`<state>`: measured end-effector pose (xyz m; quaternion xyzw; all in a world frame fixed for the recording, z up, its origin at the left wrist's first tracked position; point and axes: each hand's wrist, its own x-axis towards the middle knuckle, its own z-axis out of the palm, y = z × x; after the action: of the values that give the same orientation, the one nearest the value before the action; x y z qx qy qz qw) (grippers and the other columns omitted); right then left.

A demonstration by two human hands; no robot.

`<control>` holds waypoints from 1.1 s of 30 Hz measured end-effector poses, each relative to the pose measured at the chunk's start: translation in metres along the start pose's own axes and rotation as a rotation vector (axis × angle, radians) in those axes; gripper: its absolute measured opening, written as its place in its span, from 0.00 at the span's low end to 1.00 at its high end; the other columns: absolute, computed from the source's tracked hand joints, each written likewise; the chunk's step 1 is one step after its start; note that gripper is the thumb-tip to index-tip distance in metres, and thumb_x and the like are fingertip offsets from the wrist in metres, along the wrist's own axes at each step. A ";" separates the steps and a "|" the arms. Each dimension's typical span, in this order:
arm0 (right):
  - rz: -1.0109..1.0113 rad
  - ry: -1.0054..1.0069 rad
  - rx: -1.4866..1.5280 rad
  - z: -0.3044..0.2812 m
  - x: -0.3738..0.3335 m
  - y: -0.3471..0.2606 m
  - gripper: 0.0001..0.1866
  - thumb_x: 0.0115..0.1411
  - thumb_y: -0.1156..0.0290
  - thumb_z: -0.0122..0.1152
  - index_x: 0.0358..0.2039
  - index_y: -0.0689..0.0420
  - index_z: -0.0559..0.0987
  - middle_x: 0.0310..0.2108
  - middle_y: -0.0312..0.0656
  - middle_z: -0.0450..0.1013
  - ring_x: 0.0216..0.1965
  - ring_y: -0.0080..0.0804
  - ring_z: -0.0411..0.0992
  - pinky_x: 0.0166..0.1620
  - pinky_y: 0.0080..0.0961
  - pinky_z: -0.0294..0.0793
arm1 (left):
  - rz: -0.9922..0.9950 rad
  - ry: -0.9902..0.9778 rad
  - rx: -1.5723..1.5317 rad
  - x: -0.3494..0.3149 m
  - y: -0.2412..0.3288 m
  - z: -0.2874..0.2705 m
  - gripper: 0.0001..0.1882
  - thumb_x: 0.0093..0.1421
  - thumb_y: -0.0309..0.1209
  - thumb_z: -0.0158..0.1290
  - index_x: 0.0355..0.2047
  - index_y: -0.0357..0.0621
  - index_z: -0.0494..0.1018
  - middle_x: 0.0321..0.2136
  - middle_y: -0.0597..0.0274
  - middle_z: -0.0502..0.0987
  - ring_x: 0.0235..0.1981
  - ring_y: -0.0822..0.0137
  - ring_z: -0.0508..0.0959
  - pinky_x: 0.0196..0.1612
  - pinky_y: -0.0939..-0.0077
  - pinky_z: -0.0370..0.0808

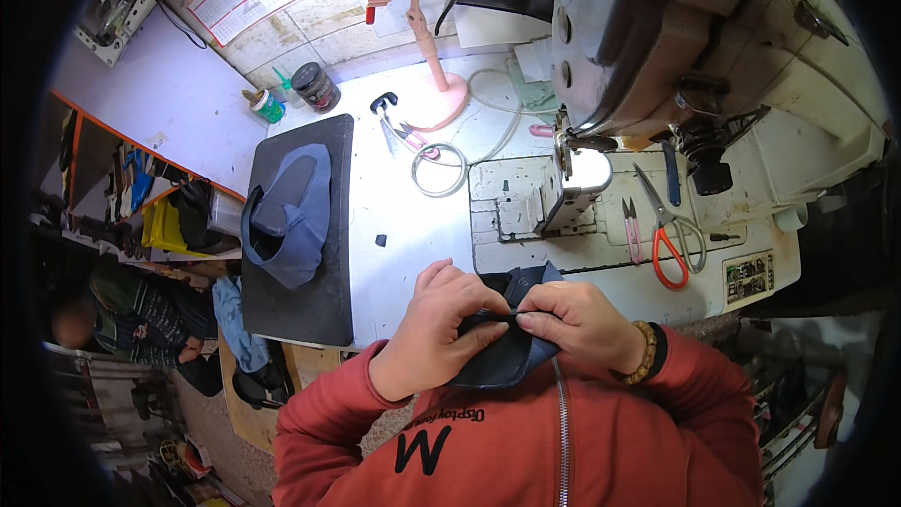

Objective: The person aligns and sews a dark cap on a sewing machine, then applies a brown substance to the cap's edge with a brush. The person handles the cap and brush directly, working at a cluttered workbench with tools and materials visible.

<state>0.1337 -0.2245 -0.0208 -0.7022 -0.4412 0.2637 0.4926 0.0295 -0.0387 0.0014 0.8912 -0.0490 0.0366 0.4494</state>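
Close to my chest, at the front edge of the table, both hands pinch a dark blue shoe upper (507, 368). My left hand (439, 319) has thumb and forefinger closed on its edge. Facing it, my right hand (587, 321) grips the same edge, and the two sets of fingertips almost meet. Part of the upper lies hidden behind my fingers. Another blue shoe upper (302, 258) rests on a black board (328, 314) to the left.
A sewing machine (648, 47) stands at the right. Beside it lie red-handled scissors (668, 258), pink thread snips (633, 233) and a blue-handled tool (672, 174). At the back are a pink stand (441, 99), a dark jar (314, 87) and a green pot (268, 107). A person (141, 314) sits far left.
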 end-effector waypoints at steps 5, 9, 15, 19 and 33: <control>-0.134 0.082 -0.233 0.003 -0.002 0.000 0.06 0.54 0.69 0.59 0.27 0.57 0.76 0.24 0.42 0.72 0.28 0.40 0.70 0.33 0.34 0.66 | 0.106 0.077 0.221 -0.002 -0.003 0.008 0.08 0.47 0.27 0.60 0.29 0.48 0.74 0.25 0.68 0.71 0.31 0.63 0.69 0.52 0.61 0.58; -0.319 0.086 -0.409 0.000 -0.003 0.001 0.09 0.51 0.66 0.63 0.30 0.56 0.76 0.26 0.38 0.72 0.29 0.38 0.69 0.35 0.33 0.66 | 0.181 0.097 0.366 -0.005 -0.002 0.012 0.07 0.49 0.28 0.58 0.28 0.49 0.72 0.25 0.67 0.70 0.31 0.63 0.70 0.54 0.57 0.58; -0.442 0.076 -0.228 -0.021 0.005 0.005 0.25 0.42 0.64 0.71 0.41 0.56 0.75 0.28 0.39 0.71 0.33 0.40 0.69 0.40 0.34 0.66 | 0.210 0.110 0.160 -0.005 -0.010 -0.003 0.05 0.52 0.29 0.56 0.27 0.48 0.71 0.25 0.66 0.69 0.31 0.61 0.69 0.54 0.58 0.59; -0.328 0.174 -0.148 -0.022 0.011 -0.002 0.18 0.43 0.74 0.68 0.38 0.57 0.76 0.29 0.42 0.73 0.33 0.41 0.72 0.37 0.31 0.70 | 0.087 0.026 -0.135 0.000 -0.013 -0.021 0.12 0.56 0.31 0.52 0.39 0.41 0.71 0.36 0.57 0.72 0.41 0.56 0.70 0.54 0.64 0.61; 0.015 -0.159 0.774 -0.024 0.047 0.007 0.29 0.60 0.51 0.57 0.52 0.61 0.68 0.42 0.38 0.71 0.43 0.21 0.67 0.48 0.20 0.67 | -0.530 0.122 -1.406 -0.012 -0.017 -0.036 0.20 0.65 0.33 0.44 0.52 0.32 0.64 0.38 0.50 0.78 0.37 0.56 0.80 0.42 0.60 0.79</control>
<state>0.1780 -0.1948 -0.0147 -0.4450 -0.3408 0.4677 0.6834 0.0187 0.0011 0.0076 0.3728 0.1802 -0.0635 0.9080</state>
